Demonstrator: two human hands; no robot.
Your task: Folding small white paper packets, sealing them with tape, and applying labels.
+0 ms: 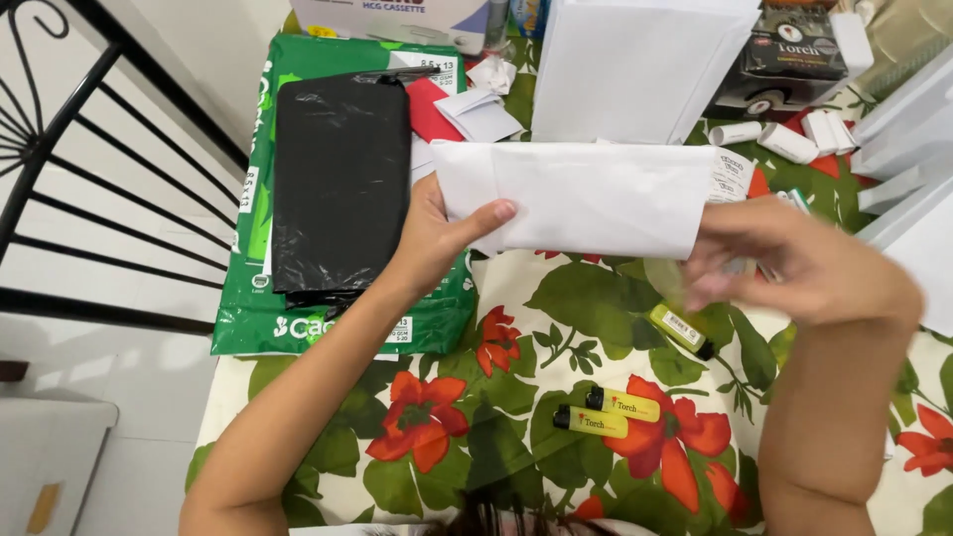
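1. Head view: the left hand (437, 238) pinches the left end of a folded white paper sheet (586, 199), thumb on top and fingers behind, grasping it above the floral tablecloth (556, 328)
2. The sheet's long axis runs left to right, stretching from the left hand toward the right hand (794, 263)
3. The right hand is blurred at the sheet's right end; whether it grips the sheet I cannot tell
4. A yellow-green lighter (680, 330) lies just below the right hand, nearer it than the left; two yellow lighters (608, 413) lie lower, near the person
5. A black plastic bag (340, 179) rests on a green paper ream (253, 318) left of the left hand
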